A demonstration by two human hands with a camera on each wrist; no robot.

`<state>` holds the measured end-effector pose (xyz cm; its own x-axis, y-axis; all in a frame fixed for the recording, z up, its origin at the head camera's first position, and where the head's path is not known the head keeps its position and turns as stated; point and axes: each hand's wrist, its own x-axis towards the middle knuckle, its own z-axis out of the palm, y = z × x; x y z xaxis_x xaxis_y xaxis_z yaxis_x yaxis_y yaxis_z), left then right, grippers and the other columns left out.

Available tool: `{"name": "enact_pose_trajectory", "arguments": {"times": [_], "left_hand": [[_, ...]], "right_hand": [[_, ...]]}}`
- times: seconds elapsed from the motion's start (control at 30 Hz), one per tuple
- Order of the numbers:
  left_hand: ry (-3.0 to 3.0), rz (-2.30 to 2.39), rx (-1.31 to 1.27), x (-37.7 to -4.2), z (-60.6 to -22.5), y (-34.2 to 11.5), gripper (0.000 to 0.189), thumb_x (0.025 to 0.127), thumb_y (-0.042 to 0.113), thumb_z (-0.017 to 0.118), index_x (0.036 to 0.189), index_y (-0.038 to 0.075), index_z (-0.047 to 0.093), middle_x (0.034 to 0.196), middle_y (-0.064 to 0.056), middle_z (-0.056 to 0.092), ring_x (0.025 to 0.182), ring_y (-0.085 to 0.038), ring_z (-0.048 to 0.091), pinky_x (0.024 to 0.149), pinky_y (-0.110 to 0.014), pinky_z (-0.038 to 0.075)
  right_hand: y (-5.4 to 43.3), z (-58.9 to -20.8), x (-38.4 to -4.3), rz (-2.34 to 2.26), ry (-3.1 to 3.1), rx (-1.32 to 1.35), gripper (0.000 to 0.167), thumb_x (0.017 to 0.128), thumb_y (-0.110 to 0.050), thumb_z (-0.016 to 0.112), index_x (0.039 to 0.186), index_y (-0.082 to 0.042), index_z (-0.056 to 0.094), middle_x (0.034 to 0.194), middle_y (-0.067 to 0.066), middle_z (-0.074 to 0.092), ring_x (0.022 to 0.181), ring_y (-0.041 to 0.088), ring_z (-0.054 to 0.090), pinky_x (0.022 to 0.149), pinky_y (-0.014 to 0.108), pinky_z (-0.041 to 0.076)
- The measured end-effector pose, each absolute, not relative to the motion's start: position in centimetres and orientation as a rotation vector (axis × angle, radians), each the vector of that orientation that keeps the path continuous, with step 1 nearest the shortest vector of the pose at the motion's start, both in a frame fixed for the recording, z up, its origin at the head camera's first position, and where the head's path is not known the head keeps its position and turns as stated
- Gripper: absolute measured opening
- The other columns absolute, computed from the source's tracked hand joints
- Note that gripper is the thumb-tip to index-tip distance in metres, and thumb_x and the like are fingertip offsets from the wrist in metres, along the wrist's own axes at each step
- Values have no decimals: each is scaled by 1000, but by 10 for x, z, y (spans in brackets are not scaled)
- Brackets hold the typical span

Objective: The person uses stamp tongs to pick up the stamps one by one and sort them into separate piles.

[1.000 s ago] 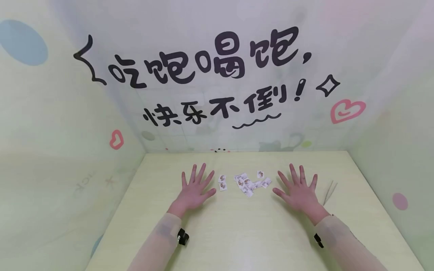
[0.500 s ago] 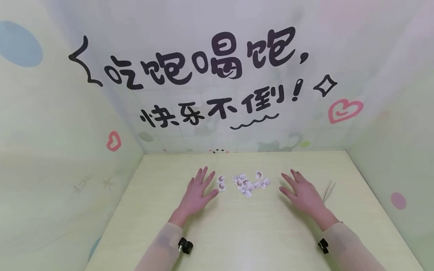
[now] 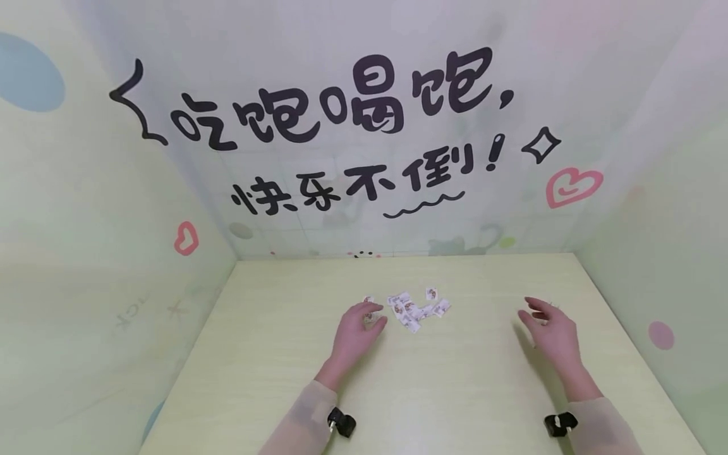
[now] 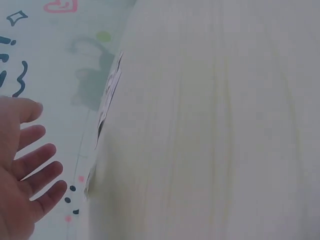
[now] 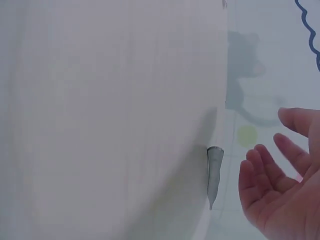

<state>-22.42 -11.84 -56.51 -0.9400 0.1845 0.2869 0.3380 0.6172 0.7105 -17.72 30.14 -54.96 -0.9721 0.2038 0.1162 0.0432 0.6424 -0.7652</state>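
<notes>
The left hand (image 3: pixel 354 332) has come to white paper-like squares (image 3: pixel 407 308), the right hand (image 3: pixel 554 335) to grey metal tweezers (image 5: pixel 214 175) toward the bench's (image 3: pixel 455 392) right edge; thumbs apart, empty: work seems preparing.

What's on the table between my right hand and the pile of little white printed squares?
Just bare tabletop: in the head view, nothing lies between your right hand and the pile of printed squares.

The head view is bright, with soft shadows on the surface (image 3: pixel 455 379); both wrist views look dimmer, greyish.
</notes>
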Motion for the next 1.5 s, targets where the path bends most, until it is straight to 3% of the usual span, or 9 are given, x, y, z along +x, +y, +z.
{"name": "enact_pose_trajectory", "arguments": {"times": [0.1,0.27,0.4,0.63,0.97,1.5], "left_hand": [[-2673,-1234,-398,-225,-571,-100,25,96,22,81,118,9,79,121,-7,77,120,-30,68,106,-50,53],[-2699,-1245,-378,-227,-580,-74,22,92,17,84,111,6,81,109,-5,78,98,-22,70,90,-41,59],[-2739,-1279,-307,-227,-585,-61,20,90,16,85,108,7,82,104,-3,76,93,-17,68,86,-38,59],[-2781,-1264,-229,-227,-586,-54,19,88,15,86,106,9,82,101,1,73,92,-15,66,84,-36,58],[-2807,-1155,-204,-227,-587,-52,18,88,19,88,102,11,83,99,1,71,95,-20,66,86,-41,58],[-2870,-1142,-149,-232,-582,-53,17,85,23,92,98,15,84,101,3,74,98,-20,69,91,-43,58]], "right_hand": [[310,-550,-174,1332,-2652,-394,61,107,-35,66,152,3,53,144,31,58,127,44,60,89,32,51],[322,-553,-173,1451,-2707,-553,82,105,-36,69,158,13,30,150,39,43,134,52,49,106,57,47],[327,-557,-173,1443,-2788,-555,93,103,-37,71,157,19,21,149,43,40,133,55,48,108,62,45],[330,-558,-175,1381,-2874,-509,93,103,-36,71,153,24,21,147,48,39,132,60,46,109,66,43],[329,-555,-177,1364,-2878,-566,94,101,-36,73,149,25,19,140,47,44,122,60,52,102,65,47],[334,-552,-179,1296,-2905,-577,77,101,-29,70,141,25,33,130,43,54,115,56,56,97,62,50]]}}
